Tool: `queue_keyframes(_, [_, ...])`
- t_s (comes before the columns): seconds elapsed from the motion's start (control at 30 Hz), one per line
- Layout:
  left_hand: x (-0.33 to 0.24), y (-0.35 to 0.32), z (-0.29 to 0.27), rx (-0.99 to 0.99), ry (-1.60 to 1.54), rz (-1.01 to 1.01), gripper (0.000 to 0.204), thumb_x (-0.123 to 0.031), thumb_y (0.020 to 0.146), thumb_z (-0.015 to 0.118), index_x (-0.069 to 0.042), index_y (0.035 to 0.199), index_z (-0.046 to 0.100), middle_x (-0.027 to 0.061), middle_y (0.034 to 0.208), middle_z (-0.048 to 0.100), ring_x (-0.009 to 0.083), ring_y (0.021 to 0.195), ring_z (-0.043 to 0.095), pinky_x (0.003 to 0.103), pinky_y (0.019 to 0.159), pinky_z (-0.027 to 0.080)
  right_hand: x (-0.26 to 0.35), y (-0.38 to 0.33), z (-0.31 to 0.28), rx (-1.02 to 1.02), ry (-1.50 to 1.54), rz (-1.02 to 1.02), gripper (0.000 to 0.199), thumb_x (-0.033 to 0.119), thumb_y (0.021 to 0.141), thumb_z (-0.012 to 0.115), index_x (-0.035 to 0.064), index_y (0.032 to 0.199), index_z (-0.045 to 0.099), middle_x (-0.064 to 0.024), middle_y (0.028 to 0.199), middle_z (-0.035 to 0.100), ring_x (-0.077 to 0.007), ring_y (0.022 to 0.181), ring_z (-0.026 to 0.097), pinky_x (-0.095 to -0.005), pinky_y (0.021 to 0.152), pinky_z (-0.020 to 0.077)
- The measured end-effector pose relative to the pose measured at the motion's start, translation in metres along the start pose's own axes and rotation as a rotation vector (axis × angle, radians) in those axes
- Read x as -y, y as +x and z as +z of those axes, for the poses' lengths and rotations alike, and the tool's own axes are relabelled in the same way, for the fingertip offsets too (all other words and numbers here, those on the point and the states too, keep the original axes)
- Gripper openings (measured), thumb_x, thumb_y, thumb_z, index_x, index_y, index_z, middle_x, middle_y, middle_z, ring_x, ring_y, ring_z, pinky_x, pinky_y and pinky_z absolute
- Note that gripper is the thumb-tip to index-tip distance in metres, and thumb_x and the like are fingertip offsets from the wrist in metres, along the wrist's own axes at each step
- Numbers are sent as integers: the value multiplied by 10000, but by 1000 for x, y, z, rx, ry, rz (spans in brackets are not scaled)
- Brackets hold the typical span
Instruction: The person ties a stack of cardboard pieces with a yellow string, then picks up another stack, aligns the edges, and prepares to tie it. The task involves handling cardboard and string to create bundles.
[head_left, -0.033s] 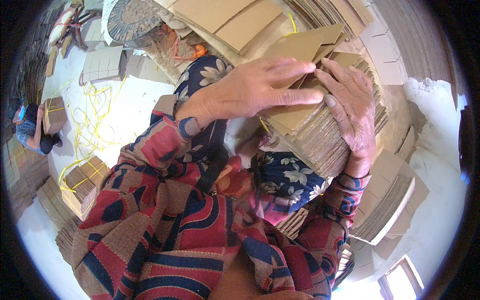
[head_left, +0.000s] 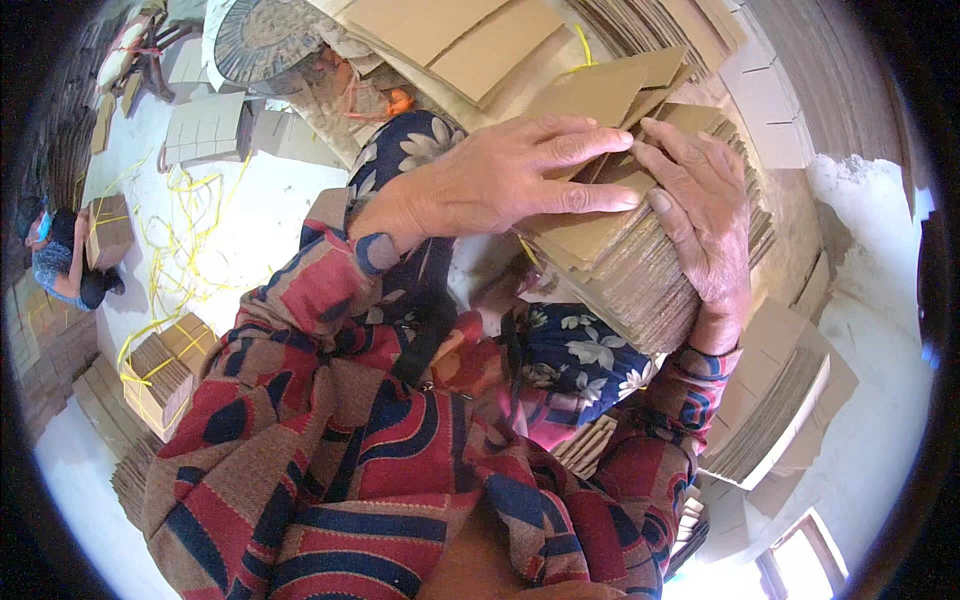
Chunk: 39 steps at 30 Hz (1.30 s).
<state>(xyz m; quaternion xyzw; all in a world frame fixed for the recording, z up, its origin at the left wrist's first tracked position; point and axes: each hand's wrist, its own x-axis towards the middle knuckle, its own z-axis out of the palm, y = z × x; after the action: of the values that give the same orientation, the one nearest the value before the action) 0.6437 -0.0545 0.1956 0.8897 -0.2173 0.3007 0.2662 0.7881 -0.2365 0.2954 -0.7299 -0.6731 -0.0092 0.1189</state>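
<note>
A thick stack of brown cardboard pieces point(head_left: 640, 290) stands by my knees, its layered edges facing me. My left hand point(head_left: 510, 175) reaches over the stack from the left, fingers stretched and apart, with the fingertips on the top pieces. Along the stack's right side lies my right hand point(head_left: 708, 215), fingers spread and slightly bent over the top, thumb close to the left fingertips. Between and beyond the hands, a few cardboard flaps point(head_left: 590, 95) are raised at an angle. My hands partly cover the top, and I cannot make out any piece pinched between the fingers.
Large cardboard sheets point(head_left: 480, 40) lie beyond the stack, with another pile point(head_left: 775, 410) at right. Yellow strapping point(head_left: 185, 235) is strewn over the pale floor at left, near a strapped bundle point(head_left: 160, 375). A person point(head_left: 65, 255) crouches at far left beside a strapped bundle.
My left fingers have shifted very slightly on the top cardboard. Otherwise the two frames look alike.
</note>
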Motion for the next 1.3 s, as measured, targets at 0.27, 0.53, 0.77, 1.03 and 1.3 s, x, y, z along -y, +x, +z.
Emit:
queue_keyframes(0.27, [8,-17,-1,-75,-113,-361,800,-16,700,688,-66,1405,312,189,1430,386,336,1322,393,398,1076,344,-4,-3,2,8,14,-8,283,223,853,587,39,1058,652,-113,1125,636,-303,1097,555,-453,1003,345])
queue_keyframes(0.53, [13,-30,19,-587,-474,-743,940,73,756,630,-74,1496,71,133,1375,483,179,935,636,284,754,521,-3,-3,0,-20,31,-7,271,215,848,598,29,1037,654,-119,1100,644,-311,1083,563,-455,1002,350])
queue_keyframes(0.77, [46,-36,37,-175,63,-691,480,-107,835,655,-67,1270,457,178,957,651,314,853,648,368,711,518,-3,-2,1,-40,40,-28,260,203,837,602,18,1012,654,-120,1077,646,-304,1065,568,-442,994,359])
queue_keyframes(1.03, [27,29,-46,-522,217,-503,252,-222,864,626,-13,987,561,196,829,623,354,763,639,400,657,502,-5,-4,3,-68,63,-42,227,194,835,597,16,967,646,-122,1004,646,-308,1029,569,-441,960,375])
queue_keyframes(1.3, [30,87,-107,14,68,-317,320,-23,746,506,96,1043,519,220,720,487,287,664,539,374,618,439,-8,-5,5,-90,70,-60,222,208,842,604,30,968,647,-105,986,645,-304,1017,571,-427,957,378])
